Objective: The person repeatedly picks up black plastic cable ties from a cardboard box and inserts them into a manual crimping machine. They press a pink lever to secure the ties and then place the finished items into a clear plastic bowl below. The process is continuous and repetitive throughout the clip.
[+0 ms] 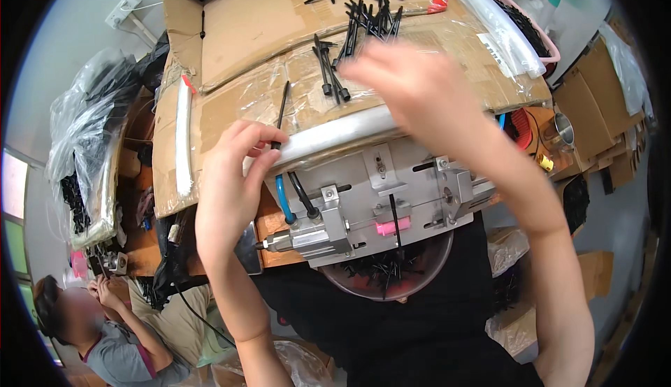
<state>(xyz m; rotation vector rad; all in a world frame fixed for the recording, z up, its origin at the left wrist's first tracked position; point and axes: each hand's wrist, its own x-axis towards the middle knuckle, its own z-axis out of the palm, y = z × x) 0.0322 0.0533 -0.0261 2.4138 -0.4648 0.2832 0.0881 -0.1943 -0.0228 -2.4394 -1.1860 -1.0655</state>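
Note:
My left hand [241, 156] pinches the thicker lower end of a thin black rod [282, 107], which points up and away over the cardboard. Above the cardboard, close to a loose bunch of black rods [328, 72] with thick round ends, is my right hand [412, 79]. Motion smears its fingers, so whether anything is in them cannot be made out. Below both hands lies a metal fixture [363, 177] with an air cylinder [307, 241]. Another black rod [395, 219] stands across the fixture beside a pink block [393, 227].
Flattened cardboard [244, 100] with a plastic-wrapped front edge [342, 134] covers the work surface. Under the fixture sits a round bowl [444, 254] of black pieces. A pink basket [552, 51] stands far right. At lower left another person [115, 331] sits working.

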